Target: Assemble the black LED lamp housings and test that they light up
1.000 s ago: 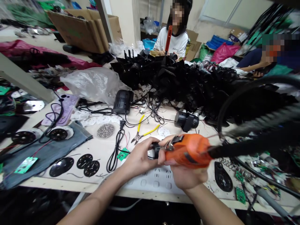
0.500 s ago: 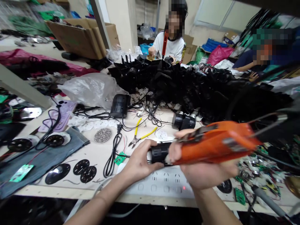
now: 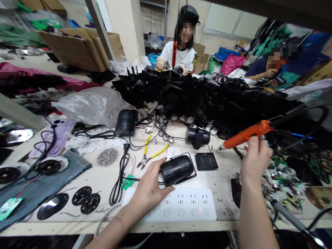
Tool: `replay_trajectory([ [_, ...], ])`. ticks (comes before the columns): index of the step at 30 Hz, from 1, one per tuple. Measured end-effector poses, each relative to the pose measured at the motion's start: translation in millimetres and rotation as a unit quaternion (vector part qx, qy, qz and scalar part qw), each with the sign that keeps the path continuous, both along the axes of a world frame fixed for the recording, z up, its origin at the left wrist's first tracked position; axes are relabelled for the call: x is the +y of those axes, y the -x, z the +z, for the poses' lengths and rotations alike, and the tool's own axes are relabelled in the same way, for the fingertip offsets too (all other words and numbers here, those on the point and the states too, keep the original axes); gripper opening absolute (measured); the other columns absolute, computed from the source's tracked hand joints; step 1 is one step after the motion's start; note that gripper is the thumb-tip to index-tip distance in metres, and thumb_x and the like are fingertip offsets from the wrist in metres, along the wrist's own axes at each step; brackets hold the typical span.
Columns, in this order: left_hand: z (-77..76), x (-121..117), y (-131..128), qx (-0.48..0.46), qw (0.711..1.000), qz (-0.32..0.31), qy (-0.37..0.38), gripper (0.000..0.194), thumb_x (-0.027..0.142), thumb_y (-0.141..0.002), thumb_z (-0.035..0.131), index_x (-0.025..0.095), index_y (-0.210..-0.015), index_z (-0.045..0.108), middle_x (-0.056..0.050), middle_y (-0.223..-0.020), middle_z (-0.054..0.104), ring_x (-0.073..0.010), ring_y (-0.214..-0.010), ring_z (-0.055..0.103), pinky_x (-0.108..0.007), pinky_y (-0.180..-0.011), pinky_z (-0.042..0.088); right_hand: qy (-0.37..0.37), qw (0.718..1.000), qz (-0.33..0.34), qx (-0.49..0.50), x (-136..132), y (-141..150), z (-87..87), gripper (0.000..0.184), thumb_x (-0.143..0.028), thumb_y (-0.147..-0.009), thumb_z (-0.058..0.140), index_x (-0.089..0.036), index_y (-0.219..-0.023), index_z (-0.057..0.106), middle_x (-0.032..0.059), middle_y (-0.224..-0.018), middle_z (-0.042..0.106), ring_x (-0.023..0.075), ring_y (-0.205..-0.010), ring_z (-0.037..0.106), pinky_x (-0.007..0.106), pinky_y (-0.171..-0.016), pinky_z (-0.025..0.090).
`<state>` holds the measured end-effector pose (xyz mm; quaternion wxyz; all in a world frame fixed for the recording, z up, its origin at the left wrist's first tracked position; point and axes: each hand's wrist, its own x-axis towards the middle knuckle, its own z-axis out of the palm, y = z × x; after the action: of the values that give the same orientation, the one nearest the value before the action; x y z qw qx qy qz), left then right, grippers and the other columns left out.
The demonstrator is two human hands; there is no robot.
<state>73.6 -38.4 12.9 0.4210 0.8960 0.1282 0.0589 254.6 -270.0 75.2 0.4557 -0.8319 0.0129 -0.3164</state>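
My left hand (image 3: 151,181) is closed around the near end of a black cylindrical housing (image 3: 178,169), its fingers on top and thumb below. A thin bracket loops around the housing's far end. Out to the right, my right hand (image 3: 255,155) grips the rear part of an orange electric screwdriver (image 3: 246,134), whose tip points left and down over the table. Between them lies a flat black square plate (image 3: 206,161). Directly below the housing is a white power strip (image 3: 211,207) with a red light. Yellow-handled cutters (image 3: 154,152) lie open behind my left hand.
Two more black housings (image 3: 126,122) with cords stand farther back. A round heap of screws (image 3: 107,157) and a green circuit board (image 3: 128,182) lie left. Black parts (image 3: 181,91) are piled at the back; loose electronics (image 3: 282,183) fill the right. Two people (image 3: 178,52) work opposite.
My right hand has carried the screwdriver away from the housing, to the right and back. The left hand still holds the housing, now turned slightly, and the square plate has come into view.
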Motion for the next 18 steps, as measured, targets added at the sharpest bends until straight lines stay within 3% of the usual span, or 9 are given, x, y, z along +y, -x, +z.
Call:
replay_trajectory([
  [3, -0.4, -2.3, -2.4, 0.02, 0.999, 0.028, 0.019, 0.079, 0.027, -0.065, 0.077, 0.019, -0.133, 0.038, -0.013, -0.132, 0.055, -0.0305, -0.117, 0.059, -0.048, -0.098, 0.05, 0.027, 0.999, 0.03, -0.033, 15.0, 41.1, 0.3, 0.054, -0.048, -0.09, 0.054, -0.014, -0.132, 0.047, 0.0183, -0.124, 0.045, 0.0286, -0.109, 0.052, 0.046, -0.095, 0.044],
  [5, -0.9, -5.2, -4.3, 0.016, 0.999, 0.038, 0.021, 0.079, 0.03, -0.064, 0.078, 0.018, -0.131, 0.039, -0.014, -0.129, 0.056, -0.0306, -0.115, 0.06, -0.048, -0.097, 0.05, 0.074, 0.987, 0.141, -0.014, 38.3, 72.3, -6.9, 0.036, -0.046, -0.089, 0.058, -0.02, -0.114, 0.061, 0.011, -0.108, 0.057, 0.0266, -0.101, 0.058, 0.043, -0.091, 0.049],
  [7, -1.4, -8.6, -5.5, 0.002, 0.998, 0.052, 0.021, 0.076, 0.031, -0.063, 0.078, 0.018, -0.129, 0.042, -0.013, -0.125, 0.058, -0.0302, -0.113, 0.061, -0.048, -0.096, 0.051, 0.152, 0.946, 0.279, 0.067, 63.6, 96.8, -18.0, 0.048, -0.047, -0.088, 0.059, -0.017, -0.126, 0.057, 0.0153, -0.12, 0.055, 0.0313, -0.116, 0.052, 0.049, -0.099, 0.046],
  [8, -1.6, -10.3, -5.6, -0.005, 0.998, 0.06, 0.02, 0.073, 0.03, -0.063, 0.077, 0.017, -0.127, 0.043, -0.012, -0.122, 0.06, -0.03, -0.112, 0.061, -0.047, -0.095, 0.051, 0.181, 0.931, 0.296, 0.111, 74.4, 104.7, -23.5, 0.058, -0.049, -0.086, 0.061, -0.015, -0.133, 0.052, 0.0179, -0.126, 0.051, 0.034, -0.122, 0.047, 0.052, -0.101, 0.044],
  [11, -2.0, -14.3, -4.7, -0.016, 0.997, 0.074, 0.019, 0.064, 0.024, -0.064, 0.071, 0.014, -0.123, 0.047, -0.014, -0.118, 0.061, -0.0299, -0.112, 0.061, -0.046, -0.096, 0.051, 0.247, 0.89, 0.295, 0.246, 94.0, 112.3, -33.8, 0.087, -0.053, -0.078, 0.069, -0.01, -0.146, 0.036, 0.0223, -0.137, 0.039, 0.0396, -0.132, 0.036, 0.056, -0.107, 0.036],
  [13, -2.5, -15.7, -3.9, -0.015, 0.997, 0.074, 0.021, 0.064, 0.021, -0.063, 0.069, 0.013, -0.122, 0.047, -0.015, -0.119, 0.061, -0.0299, -0.113, 0.06, -0.046, -0.097, 0.05, 0.281, 0.869, 0.294, 0.281, 97.8, 110.1, -34.5, 0.1, -0.056, -0.073, 0.072, -0.008, -0.149, 0.029, 0.0239, -0.14, 0.036, 0.0411, -0.133, 0.034, 0.056, -0.109, 0.033],
  [18, -5.0, -15.7, -2.9, -0.02, 0.997, 0.074, 0.028, 0.064, 0.016, -0.062, 0.064, 0.01, -0.123, 0.048, -0.016, -0.117, 0.06, -0.0292, -0.111, 0.06, -0.045, -0.096, 0.05, 0.349, 0.877, 0.267, 0.194, 99.5, 111.8, -30.9, 0.106, -0.066, -0.069, 0.072, 0.001, -0.144, 0.036, 0.0279, -0.139, 0.038, 0.044, -0.132, 0.032, 0.058, -0.108, 0.032],
])
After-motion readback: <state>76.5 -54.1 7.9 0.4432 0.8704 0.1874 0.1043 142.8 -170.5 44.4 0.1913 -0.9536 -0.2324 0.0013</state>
